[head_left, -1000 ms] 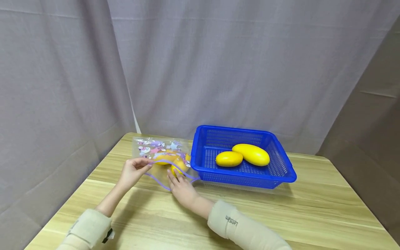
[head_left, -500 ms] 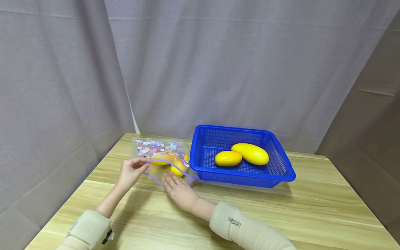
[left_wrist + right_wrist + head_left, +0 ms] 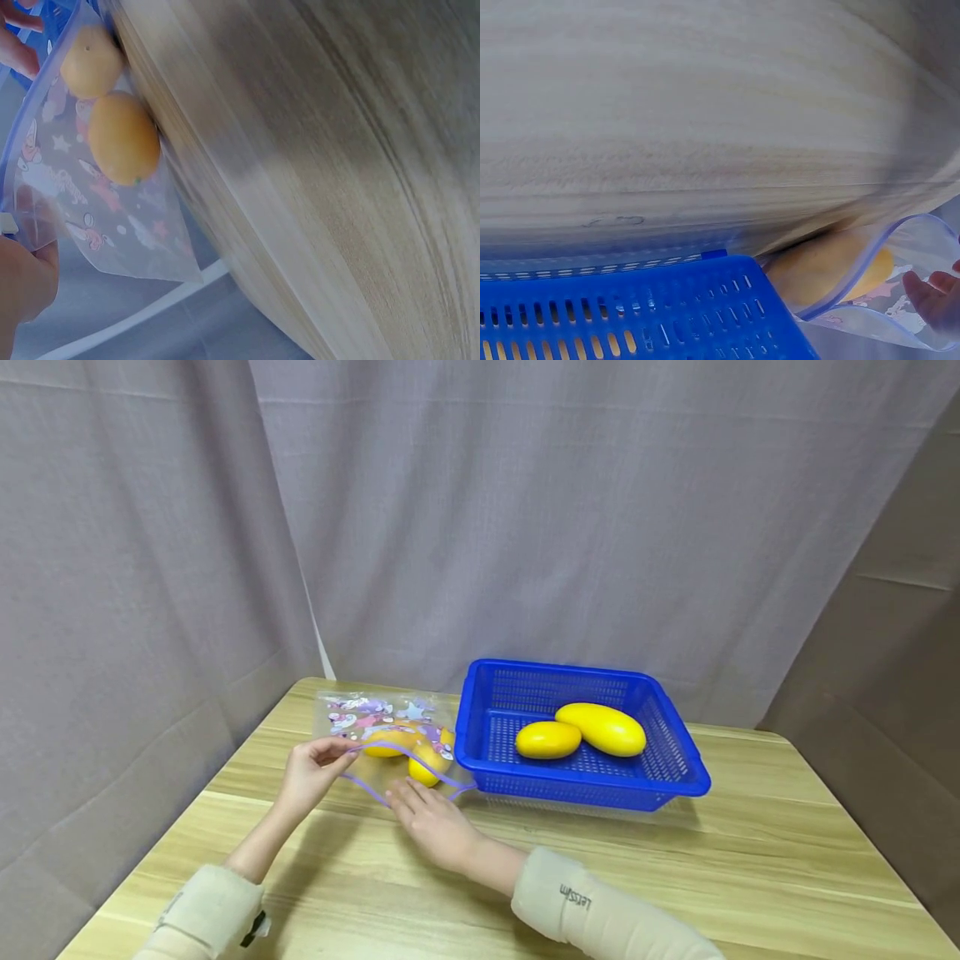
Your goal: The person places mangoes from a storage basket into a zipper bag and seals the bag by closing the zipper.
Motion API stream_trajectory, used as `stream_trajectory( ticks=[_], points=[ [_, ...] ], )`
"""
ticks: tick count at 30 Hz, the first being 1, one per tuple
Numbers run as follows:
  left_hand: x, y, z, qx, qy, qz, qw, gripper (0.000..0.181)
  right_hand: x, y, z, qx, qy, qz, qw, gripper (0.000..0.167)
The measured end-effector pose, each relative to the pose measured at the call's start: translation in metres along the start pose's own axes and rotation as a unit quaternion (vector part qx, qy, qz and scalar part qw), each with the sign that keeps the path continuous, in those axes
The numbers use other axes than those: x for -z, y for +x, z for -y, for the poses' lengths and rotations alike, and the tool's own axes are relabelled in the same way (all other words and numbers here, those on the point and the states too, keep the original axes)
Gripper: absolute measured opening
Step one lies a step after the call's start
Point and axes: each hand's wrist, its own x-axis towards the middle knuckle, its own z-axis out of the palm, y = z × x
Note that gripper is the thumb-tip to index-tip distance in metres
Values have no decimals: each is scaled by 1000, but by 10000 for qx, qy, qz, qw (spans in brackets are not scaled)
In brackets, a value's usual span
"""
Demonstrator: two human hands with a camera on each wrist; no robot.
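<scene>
My left hand (image 3: 311,772) had its thumb and fingertips clamped on the upper lip of the clear zip bag (image 3: 360,718), along its purple strip (image 3: 405,750), while my right hand (image 3: 435,822) lay over the lower lip with its fingers nearly straight and close together; how hard they pressed, I cannot tell. The bag lay toward the table's far left corner, its mouth gaping toward the near edge, with yellow fruits (image 3: 426,766) inside, at least two, smooth and rounded. I judged the film light and limp, a bit slippery and apt to fold over itself, so the strip, being the stiffest part, seemed the best place to pinch, near the white slider (image 3: 8,223). The fruits looked firm and slick, likely to roll, and better cupped round the middle than nipped at an end. The film was glossy, printed with stars and small pastel figures. Just right of it, near the table (image 3: 750,860)'s far edge, stood the blue basket (image 3: 592,787), stiff plastic pierced with slots, cradling a short oval fruit (image 3: 548,740) against a longer yellow one (image 3: 603,730). The tabletop had pale wood grain; beyond it hung a grey, softly creased curtain (image 3: 525,527).
</scene>
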Motion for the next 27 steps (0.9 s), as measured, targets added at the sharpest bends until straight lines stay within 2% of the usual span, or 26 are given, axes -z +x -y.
stream_trajectory(
  ticks=[7,27],
  points=[
    [0,1,-1,2,-39,-17,10000,11,3,-4,-2,-28,70,-43,10000,48],
    [2,-2,-2,124,99,59,9999,12,8,-7,-8,241,35,-818,9964,56]
  ],
)
